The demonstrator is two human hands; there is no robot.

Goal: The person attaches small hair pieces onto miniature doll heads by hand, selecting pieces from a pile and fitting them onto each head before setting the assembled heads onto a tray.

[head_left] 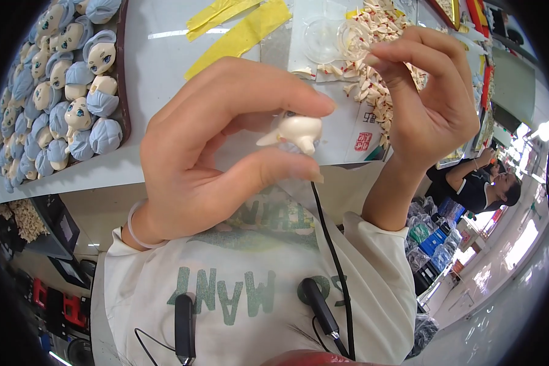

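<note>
Left hand [192,143]: thumb below, forefinger above, a small cream piece [302,129] held between them. Piece is rounded, with pointed projections, one toward the left and one downward; some blue-grey shows on its underside. It sits in front of the wearer's chest, over the near edge of the table [158,67]. Pale band [134,226] round the left wrist.

Right hand [436,97]: raised, thumb and forefinger tips drawn close together, other fingers curled. Cannot tell whether anything tiny is pinched there. Behind those tips, a loose heap of small cream slivers [372,91], many red-tipped. A clear round dish [323,39] beside the heap, on its left.

Further left, yellow tape strips [241,39] on the table surface. At far left, a dark red-rimmed tray [124,91] packed with doll heads [78,116], cream faces and blue-grey hair, lying at various angles.

Far right, beyond the table: another person [473,186] in a dark top, near wrapped bundles and blue crates [436,241]
</note>
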